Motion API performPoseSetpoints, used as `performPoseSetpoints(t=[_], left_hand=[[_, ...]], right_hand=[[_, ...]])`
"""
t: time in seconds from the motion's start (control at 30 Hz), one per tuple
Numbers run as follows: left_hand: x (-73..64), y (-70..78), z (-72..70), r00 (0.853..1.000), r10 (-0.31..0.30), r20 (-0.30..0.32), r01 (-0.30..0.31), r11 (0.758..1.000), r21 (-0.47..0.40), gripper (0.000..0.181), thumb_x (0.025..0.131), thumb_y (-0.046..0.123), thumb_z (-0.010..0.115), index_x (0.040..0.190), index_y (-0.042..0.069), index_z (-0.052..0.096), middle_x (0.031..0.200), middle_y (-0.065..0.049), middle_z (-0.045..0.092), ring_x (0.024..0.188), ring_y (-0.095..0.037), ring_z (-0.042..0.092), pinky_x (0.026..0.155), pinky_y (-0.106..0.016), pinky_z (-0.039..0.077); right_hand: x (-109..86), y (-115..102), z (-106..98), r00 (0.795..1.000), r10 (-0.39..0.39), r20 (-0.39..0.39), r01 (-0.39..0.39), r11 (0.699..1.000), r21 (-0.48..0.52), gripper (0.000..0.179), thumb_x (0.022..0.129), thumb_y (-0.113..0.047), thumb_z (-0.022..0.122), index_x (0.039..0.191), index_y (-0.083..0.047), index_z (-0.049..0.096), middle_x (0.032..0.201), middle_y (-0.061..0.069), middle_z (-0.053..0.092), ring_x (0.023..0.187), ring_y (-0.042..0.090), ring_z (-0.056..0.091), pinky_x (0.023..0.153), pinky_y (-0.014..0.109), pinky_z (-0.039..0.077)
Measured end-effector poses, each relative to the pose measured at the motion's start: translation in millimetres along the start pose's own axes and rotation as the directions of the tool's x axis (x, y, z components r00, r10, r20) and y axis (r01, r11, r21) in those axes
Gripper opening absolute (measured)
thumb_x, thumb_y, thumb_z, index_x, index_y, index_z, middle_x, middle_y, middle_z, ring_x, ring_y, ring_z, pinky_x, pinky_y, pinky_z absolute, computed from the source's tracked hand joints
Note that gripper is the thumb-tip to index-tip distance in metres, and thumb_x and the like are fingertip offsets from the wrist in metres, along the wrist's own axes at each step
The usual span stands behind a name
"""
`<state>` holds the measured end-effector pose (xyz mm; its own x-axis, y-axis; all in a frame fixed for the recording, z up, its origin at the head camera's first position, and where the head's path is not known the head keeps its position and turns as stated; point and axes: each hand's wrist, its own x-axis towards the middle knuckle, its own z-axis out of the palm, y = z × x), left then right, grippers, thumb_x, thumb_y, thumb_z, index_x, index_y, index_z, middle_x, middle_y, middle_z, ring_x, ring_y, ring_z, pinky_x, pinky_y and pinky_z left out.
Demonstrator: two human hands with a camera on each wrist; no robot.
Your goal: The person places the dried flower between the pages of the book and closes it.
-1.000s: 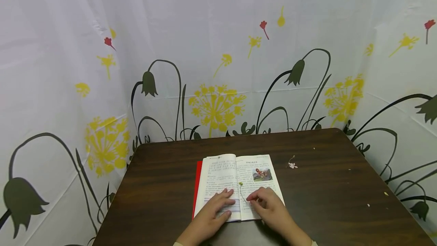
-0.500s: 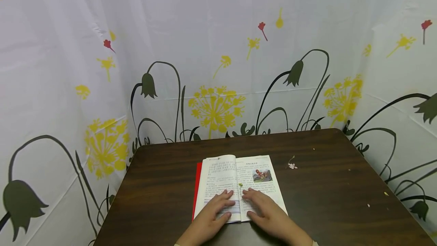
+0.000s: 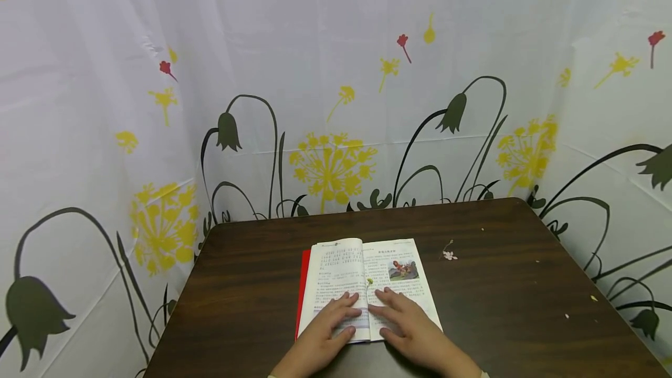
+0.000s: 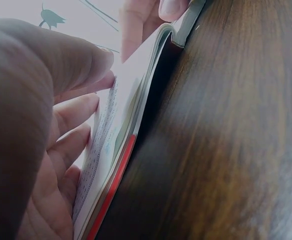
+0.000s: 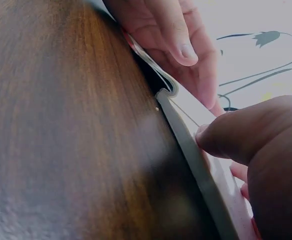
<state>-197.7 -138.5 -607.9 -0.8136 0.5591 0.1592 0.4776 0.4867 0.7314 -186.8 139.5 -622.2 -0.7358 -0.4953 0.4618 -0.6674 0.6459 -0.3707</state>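
Note:
An open book [image 3: 336, 267] with printed pages and a red cover edge lies on the dark wooden table [image 3: 247, 284]. My left hand [image 3: 328, 325] rests on the left page, its fingers spread. On the right page rests my right hand [image 3: 412, 328], fingers spread too. A small sprig [image 3: 370, 282] with a yellow-green head lies near the book's gutter; its lower stem is hidden by the right hand's fingers. In the left wrist view the left thumb [image 4: 86, 60] shows above the page. The right thumb [image 5: 218, 137] touches the page near the book's lower edge.
A small pinkish-white flower [image 3: 449, 255] with a thin stem lies on the table right of the book. Tiny petals [image 3: 593, 298] and bits are scattered farther right. A white curtain [image 3: 336, 74] printed with flowers hangs behind the table.
The right hand has let go of the sprig's stem by the gutter. Its fingers have straightened and spread onto the right page, over the lower stem. The left hand stays in place.

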Motion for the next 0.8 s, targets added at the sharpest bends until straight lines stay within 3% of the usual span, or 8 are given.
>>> performPoseSetpoints(t=[0.2,0.33,0.47,0.6,0.7,0.8], left_hand=[[0.6,0.1,0.2,1.0,-0.026,0.01,0.026,1.0,-0.008,0.034,0.108,0.028,0.067,0.142,0.024,0.069,0.17,0.004,0.051,0.163,-0.03,0.041,0.137,-0.047,0.028],[0.4,-0.6,0.9,1.0,-0.022,0.01,0.023,1.0,-0.015,0.034,0.108,0.027,0.067,0.141,0.024,0.07,0.17,0.003,0.051,0.163,-0.031,0.041,0.138,-0.045,0.027],[-1.1,-1.4,0.1,1.0,-0.017,0.006,0.017,1.0,-0.011,0.032,0.108,0.027,0.067,0.14,0.023,0.071,0.169,0.002,0.053,0.162,-0.031,0.042,0.138,-0.039,0.026],[-2.3,0.5,-0.6,1.0,-0.008,0.002,0.008,0.999,-0.034,0.032,0.108,0.025,0.068,0.139,0.02,0.071,0.168,-0.002,0.053,0.162,-0.034,0.041,0.138,-0.036,0.024],[-1.5,3.2,-1.1,1.0,0.001,0.005,-0.001,0.999,-0.051,0.033,0.108,0.024,0.067,0.14,0.017,0.07,0.169,-0.005,0.053,0.162,-0.036,0.04,0.139,-0.034,0.023],[-0.7,3.9,-1.9,1.0,0.001,0.004,-0.001,0.999,-0.051,0.033,0.107,0.023,0.068,0.14,0.016,0.071,0.169,-0.005,0.053,0.162,-0.036,0.041,0.139,-0.032,0.022]], right_hand=[[-2.1,4.4,-10.9,0.997,-0.021,0.075,0.02,1.0,0.016,0.054,0.095,-0.023,0.084,0.147,-0.022,0.07,0.158,0.011,0.063,0.145,0.04,0.061,0.109,0.062,0.054],[-10.7,17.4,-26.6,0.992,-0.012,0.128,0.008,1.0,0.027,0.056,0.091,-0.025,0.087,0.145,-0.022,0.07,0.158,0.011,0.063,0.143,0.04,0.061,0.11,0.063,0.054],[-19.7,32.1,-41.7,0.98,0.052,0.193,-0.069,0.994,0.083,0.058,0.091,-0.025,0.087,0.146,-0.024,0.07,0.16,0.009,0.061,0.146,0.041,0.057,0.113,0.06,0.053],[-23.7,46.7,-57.6,0.949,0.141,0.282,-0.203,0.958,0.205,0.053,0.095,-0.019,0.082,0.147,-0.022,0.07,0.164,0.011,0.057,0.152,0.048,0.049,0.122,0.041,0.05],[-25.9,55.8,-67.9,0.915,0.223,0.337,-0.321,0.907,0.273,0.052,0.096,-0.015,0.081,0.146,-0.022,0.071,0.168,0.012,0.053,0.156,0.052,0.041,0.122,0.024,0.045],[-26.5,60.1,-73.1,0.895,0.258,0.364,-0.373,0.88,0.293,0.052,0.096,-0.014,0.081,0.147,-0.022,0.07,0.17,0.011,0.05,0.158,0.053,0.036,0.12,0.018,0.043]])
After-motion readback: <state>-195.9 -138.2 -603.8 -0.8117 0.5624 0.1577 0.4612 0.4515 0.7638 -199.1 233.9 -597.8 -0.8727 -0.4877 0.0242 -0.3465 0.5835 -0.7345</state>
